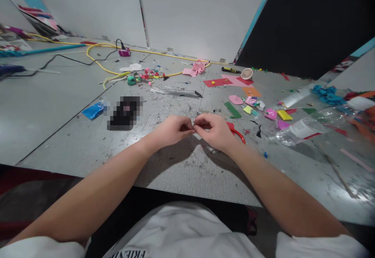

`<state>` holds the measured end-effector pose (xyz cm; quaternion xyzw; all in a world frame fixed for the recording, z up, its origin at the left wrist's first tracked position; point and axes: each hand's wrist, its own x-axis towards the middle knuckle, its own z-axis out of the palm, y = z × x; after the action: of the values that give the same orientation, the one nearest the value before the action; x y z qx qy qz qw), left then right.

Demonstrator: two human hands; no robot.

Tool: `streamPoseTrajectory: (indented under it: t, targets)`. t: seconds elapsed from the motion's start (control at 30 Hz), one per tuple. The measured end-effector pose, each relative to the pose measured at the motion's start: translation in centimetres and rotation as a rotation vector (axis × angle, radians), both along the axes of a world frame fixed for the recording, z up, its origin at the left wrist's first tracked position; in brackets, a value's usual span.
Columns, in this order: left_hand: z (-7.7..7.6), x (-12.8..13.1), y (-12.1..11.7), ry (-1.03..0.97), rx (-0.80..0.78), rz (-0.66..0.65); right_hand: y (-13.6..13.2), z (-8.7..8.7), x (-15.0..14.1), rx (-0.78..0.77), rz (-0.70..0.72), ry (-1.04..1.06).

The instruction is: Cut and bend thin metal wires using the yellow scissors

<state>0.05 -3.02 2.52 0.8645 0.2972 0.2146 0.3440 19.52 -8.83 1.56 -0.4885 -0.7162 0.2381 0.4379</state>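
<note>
Nearest the camera, along the bottom edge of the frame: white shirt (187, 234), with two bare forearms running up toward the centre. Left hand (172, 130) and right hand (215, 130) brought together at the centre of the frame, fingertips pinched on a tiny piece (194, 122) held between them just above the grey table (73, 133); too small to tell material or shape. Both hands closed on it, thumbs against forefingers.

Judged by size, very light and easy to lose: likely thin and bendable, so best held at its ends with fingertip pressure only, close over the tabletop in case of a slip.

Just right of the right hand, partly hidden under it: a red ring-shaped handle (238, 134), possibly scissors. Further right, a clear plastic bottle (304, 127) lying on its side. Right of centre, scattered coloured foam scraps (258, 105) in pink, green, yellow and red. Above the hands, a bundle of thin metal wires (175, 91) in a clear sleeve. Left of centre, a blurred dark patch (124, 112) and beside it a blue packet (93, 111). Upper left of the frame: a yellow cable (99, 61) looping across the table, near a small magenta device (124, 52)
</note>
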Motion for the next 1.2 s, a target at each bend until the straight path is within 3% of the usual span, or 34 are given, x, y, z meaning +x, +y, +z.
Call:
streamPoseTrajectory:
  t: [0.5, 0.7, 0.9, 1.07, 1.2]
  targets:
    - [-0.6, -0.6, 1.2, 0.061, -0.092, -0.064, -0.2, 0.6, 0.3, 0.04, 0.05, -0.091]
    - [0.2, -0.7, 1.0, 0.086, -0.135, -0.035, -0.3, 0.8, 0.3, 0.029, 0.025, -0.095]
    - [0.8, -0.9, 1.0, 0.154, -0.289, -0.061, -0.3, 0.7, 0.1, 0.012, 0.026, -0.088]
    - [-0.2, -1.3, 2.0, 0.251, -0.113, 0.088, -0.3, 0.2, -0.2, -0.011, 0.048, -0.06]
    - [0.0, -1.2, 1.9, 0.153, 0.016, 0.122, -0.3, -0.1, -0.3, -0.015, 0.043, -0.066]
